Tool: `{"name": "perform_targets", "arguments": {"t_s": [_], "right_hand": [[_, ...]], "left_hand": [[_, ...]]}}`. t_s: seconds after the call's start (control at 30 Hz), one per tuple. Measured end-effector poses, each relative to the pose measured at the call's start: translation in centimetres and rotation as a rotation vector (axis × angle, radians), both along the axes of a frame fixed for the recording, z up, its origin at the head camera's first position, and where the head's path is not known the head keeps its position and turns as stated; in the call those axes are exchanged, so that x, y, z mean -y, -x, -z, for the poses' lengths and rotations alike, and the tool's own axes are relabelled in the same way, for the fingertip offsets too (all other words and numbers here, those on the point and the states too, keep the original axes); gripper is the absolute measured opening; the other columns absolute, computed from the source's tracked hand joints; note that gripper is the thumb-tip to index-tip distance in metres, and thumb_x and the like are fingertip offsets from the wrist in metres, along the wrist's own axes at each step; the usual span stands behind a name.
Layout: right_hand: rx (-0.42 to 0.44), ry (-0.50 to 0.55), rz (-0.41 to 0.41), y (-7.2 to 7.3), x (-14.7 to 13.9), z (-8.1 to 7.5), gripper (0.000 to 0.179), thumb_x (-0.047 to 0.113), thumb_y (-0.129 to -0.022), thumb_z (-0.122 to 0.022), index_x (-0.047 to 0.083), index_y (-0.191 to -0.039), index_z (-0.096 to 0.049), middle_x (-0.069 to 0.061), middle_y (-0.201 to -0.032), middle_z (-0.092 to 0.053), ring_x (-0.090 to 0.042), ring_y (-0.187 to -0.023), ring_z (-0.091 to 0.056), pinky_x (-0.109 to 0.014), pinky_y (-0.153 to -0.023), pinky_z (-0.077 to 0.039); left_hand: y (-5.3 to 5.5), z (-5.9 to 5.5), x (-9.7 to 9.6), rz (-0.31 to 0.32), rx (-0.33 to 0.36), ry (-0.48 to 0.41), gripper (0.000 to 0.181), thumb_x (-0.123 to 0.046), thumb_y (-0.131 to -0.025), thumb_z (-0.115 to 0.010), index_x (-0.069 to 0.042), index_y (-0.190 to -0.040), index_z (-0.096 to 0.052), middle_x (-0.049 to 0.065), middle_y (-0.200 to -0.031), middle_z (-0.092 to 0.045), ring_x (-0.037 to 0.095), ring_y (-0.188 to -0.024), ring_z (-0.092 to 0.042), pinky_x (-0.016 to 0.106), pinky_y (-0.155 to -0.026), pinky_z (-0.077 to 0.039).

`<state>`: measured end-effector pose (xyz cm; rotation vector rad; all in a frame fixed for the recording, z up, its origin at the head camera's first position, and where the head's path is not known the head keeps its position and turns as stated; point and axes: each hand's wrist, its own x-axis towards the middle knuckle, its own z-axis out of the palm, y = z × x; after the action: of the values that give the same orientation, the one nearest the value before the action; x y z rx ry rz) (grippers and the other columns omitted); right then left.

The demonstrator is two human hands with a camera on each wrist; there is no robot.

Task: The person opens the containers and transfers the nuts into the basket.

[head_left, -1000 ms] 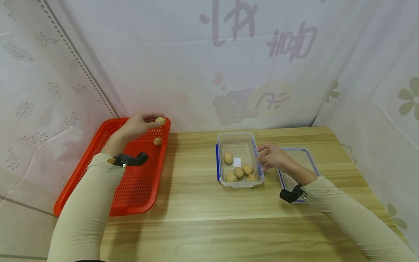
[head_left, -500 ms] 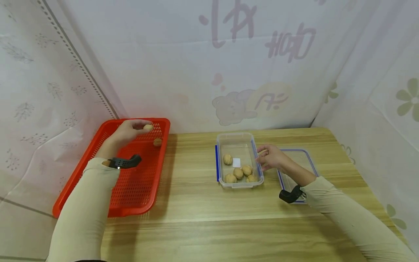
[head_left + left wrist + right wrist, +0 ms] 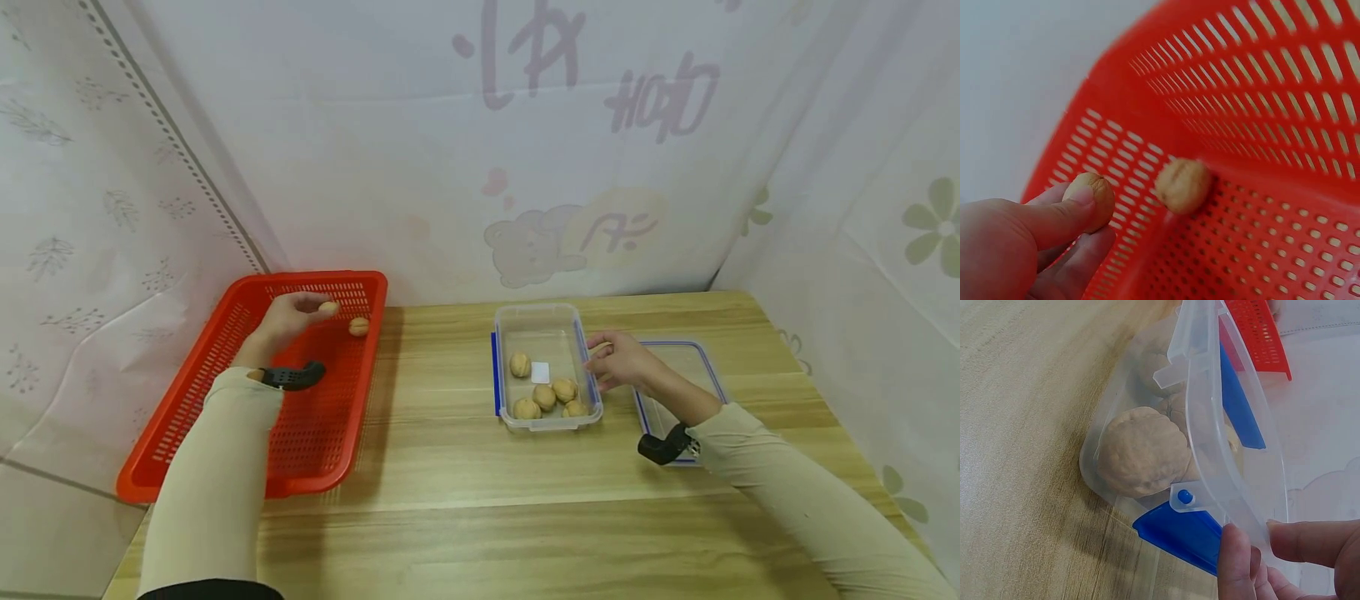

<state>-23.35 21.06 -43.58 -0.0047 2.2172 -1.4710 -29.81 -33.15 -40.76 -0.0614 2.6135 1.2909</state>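
Note:
My left hand (image 3: 285,321) is over the far part of the red plastic basket (image 3: 322,437). Thumb and fingers pinch a walnut (image 3: 1099,200), its shell showing past the thumb in the left wrist view. Another walnut (image 3: 1184,186) lies on the basket's floor near the far corner. At the clear plastic food container (image 3: 551,424), my right hand (image 3: 622,362) grips the right side wall, thumb on one face and fingers on the other in the right wrist view. Several walnuts (image 3: 544,397) lie inside, mostly at the near end, beside a white square (image 3: 540,372).
A clear lid (image 3: 686,360) with a blue seal lies right of the container, partly under the right forearm. Blue side latches (image 3: 1179,534) hang out from the container. Wood-grain tabletop (image 3: 442,467) separates basket and container. A printed curtain (image 3: 420,167) rises behind.
My left hand has moved left and down with the walnut, from the basket's far right corner to lower over its inside. The right hand keeps its grip on the container.

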Motion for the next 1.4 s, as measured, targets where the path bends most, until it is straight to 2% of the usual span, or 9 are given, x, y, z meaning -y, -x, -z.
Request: {"name": "perform_targets", "arguments": {"t_s": [0.1,0.3,0.5,0.7,0.93,1.03,1.2,1.4], "right_hand": [[0.003,-0.001,0.003,0.0,0.0,0.1,0.047,0.000,-0.099,-0.061,-0.010,-0.140,-0.040,-0.016,-0.106,-0.058,-0.021,-0.086,-0.063,-0.034,-0.068,-0.062],[0.007,-0.001,0.009,0.1,0.1,0.1,0.048,0.000,-0.099,-0.061,-0.010,-0.140,-0.040,-0.016,-0.106,-0.058,-0.021,-0.084,-0.062,-0.033,-0.067,-0.061],[0.013,0.000,0.014,0.1,0.1,0.1,0.048,0.000,-0.099,-0.062,-0.010,-0.140,-0.040,-0.015,-0.105,-0.057,-0.021,-0.085,-0.062,-0.033,-0.067,-0.061],[0.015,-0.004,0.013,0.1,0.0,0.2,0.047,0.000,-0.099,-0.062,-0.010,-0.140,-0.040,-0.016,-0.106,-0.057,-0.020,-0.081,-0.062,-0.033,-0.067,-0.061],[0.015,-0.006,0.014,0.1,0.0,0.2,0.047,-0.001,-0.099,-0.060,-0.010,-0.140,-0.040,-0.017,-0.107,-0.057,-0.020,-0.080,-0.062,-0.033,-0.068,-0.061],[0.016,-0.005,0.016,0.1,0.0,0.2,0.046,-0.001,-0.100,-0.060,-0.010,-0.140,-0.040,-0.017,-0.107,-0.057,-0.020,-0.080,-0.062,-0.032,-0.067,-0.061],[0.016,-0.007,0.014,0.1,0.0,0.2,0.045,-0.001,-0.099,-0.059,-0.010,-0.139,-0.041,-0.018,-0.106,-0.057,-0.021,-0.080,-0.063,-0.035,-0.069,-0.062],[0.011,-0.012,0.017,0.1,0.0,0.1,0.045,-0.001,-0.099,-0.061,-0.009,-0.139,-0.042,-0.017,-0.106,-0.058,-0.020,-0.079,-0.062,-0.036,-0.070,-0.062]], "left_hand": [[0.2,1.1,0.4,-0.025,0.018,0.029,0.060,-0.033,-0.104,-0.061,0.003,-0.149,-0.045,0.028,-0.151,-0.042,0.047,-0.141,-0.035,0.062,-0.116,-0.028],[0.4,2.9,0.9,-0.070,0.052,0.032,0.062,-0.034,-0.103,-0.062,0.003,-0.150,-0.044,0.028,-0.153,-0.041,0.047,-0.143,-0.033,0.060,-0.117,-0.028],[0.3,3.6,0.8,-0.117,0.042,0.017,0.060,-0.031,-0.103,-0.063,0.005,-0.148,-0.046,0.030,-0.151,-0.042,0.047,-0.140,-0.036,0.060,-0.116,-0.030],[0.3,4.4,0.5,-0.130,0.067,0.015,0.060,-0.031,-0.102,-0.064,0.005,-0.147,-0.047,0.029,-0.150,-0.043,0.046,-0.137,-0.039,0.058,-0.115,-0.033],[0.3,4.5,0.0,-0.128,0.027,0.035,0.060,-0.031,-0.102,-0.063,0.007,-0.145,-0.047,0.032,-0.147,-0.045,0.045,-0.132,-0.044,0.057,-0.112,-0.037],[0.4,4.6,-0.5,-0.156,0.003,0.034,0.056,-0.029,-0.102,-0.064,0.007,-0.143,-0.050,0.031,-0.144,-0.049,0.043,-0.128,-0.048,0.054,-0.111,-0.039],[0.6,4.8,-0.8,-0.178,0.010,0.008,0.053,-0.025,-0.102,-0.064,0.007,-0.142,-0.050,0.030,-0.142,-0.050,0.043,-0.127,-0.047,0.054,-0.113,-0.037],[0.8,4.9,-0.7,-0.160,0.021,-0.005,0.055,-0.022,-0.103,-0.063,0.008,-0.145,-0.046,0.032,-0.145,-0.047,0.045,-0.131,-0.045,0.054,-0.113,-0.036]]}}
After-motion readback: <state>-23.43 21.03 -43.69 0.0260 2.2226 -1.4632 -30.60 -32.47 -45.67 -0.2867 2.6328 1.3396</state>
